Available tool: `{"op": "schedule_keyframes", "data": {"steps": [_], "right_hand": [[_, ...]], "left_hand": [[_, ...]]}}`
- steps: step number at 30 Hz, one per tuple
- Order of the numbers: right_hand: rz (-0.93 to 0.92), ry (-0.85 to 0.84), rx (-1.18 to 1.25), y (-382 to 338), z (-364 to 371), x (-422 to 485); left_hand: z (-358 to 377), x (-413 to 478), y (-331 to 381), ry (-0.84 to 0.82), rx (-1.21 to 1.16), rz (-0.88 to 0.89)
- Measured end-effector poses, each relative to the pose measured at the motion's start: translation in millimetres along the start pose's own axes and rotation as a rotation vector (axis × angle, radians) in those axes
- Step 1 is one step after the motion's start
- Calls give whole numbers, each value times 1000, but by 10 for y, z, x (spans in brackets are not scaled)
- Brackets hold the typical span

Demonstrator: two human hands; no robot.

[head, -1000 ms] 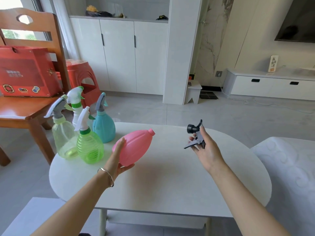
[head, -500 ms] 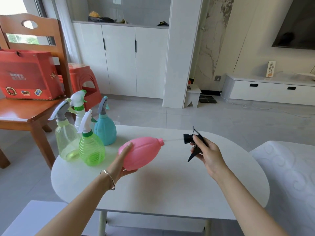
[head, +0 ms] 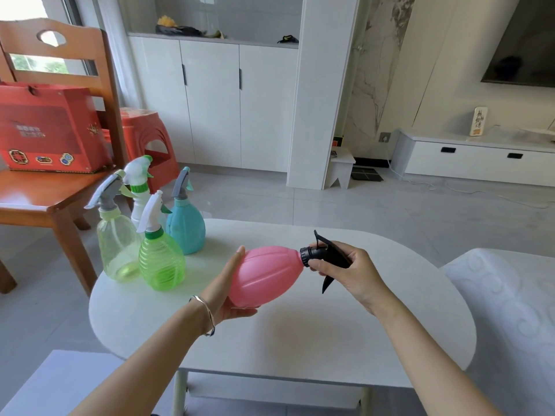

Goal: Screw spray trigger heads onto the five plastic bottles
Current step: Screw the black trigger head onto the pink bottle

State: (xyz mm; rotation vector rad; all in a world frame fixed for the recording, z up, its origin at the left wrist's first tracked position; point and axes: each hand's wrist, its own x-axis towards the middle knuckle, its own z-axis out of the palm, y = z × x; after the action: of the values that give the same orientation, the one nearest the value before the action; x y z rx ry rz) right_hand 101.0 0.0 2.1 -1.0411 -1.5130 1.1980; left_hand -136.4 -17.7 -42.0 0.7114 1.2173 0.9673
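Note:
My left hand (head: 229, 288) grips the base of a pink bottle (head: 265, 274), held on its side above the white table (head: 300, 340) with its neck pointing right. My right hand (head: 350, 271) holds a black spray trigger head (head: 326, 255) whose collar sits against the pink bottle's neck. At the table's left end stand several bottles with trigger heads on: a pale yellow one (head: 115, 244), a green one (head: 160, 259), a teal one (head: 186, 223) and a white one (head: 139, 190) behind them.
A wooden chair (head: 60, 202) with a red box (head: 48, 130) stands left of the table, a red stool (head: 147, 136) behind it. A white patterned seat (head: 510, 310) lies at the right. White cabinets line the far wall.
My right hand has brought the black trigger head leftward to the pink bottle's neck. The left hand has lowered the bottle toward level, its neck pointing right.

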Motion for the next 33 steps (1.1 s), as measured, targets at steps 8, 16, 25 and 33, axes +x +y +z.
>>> {"op": "schedule_keyframes", "data": {"steps": [8, 16, 25, 33], "right_hand": [[160, 87, 197, 2, -38, -4], [200, 39, 139, 25, -78, -27], [255, 69, 125, 78, -52, 4], [285, 57, 92, 109, -75, 8]], "left_hand": [[-24, -48, 102, -288, -36, 281], [-94, -95, 157, -251, -12, 229], [-87, -95, 100, -272, 167, 212], [-23, -98, 94, -238, 278, 60]]}}
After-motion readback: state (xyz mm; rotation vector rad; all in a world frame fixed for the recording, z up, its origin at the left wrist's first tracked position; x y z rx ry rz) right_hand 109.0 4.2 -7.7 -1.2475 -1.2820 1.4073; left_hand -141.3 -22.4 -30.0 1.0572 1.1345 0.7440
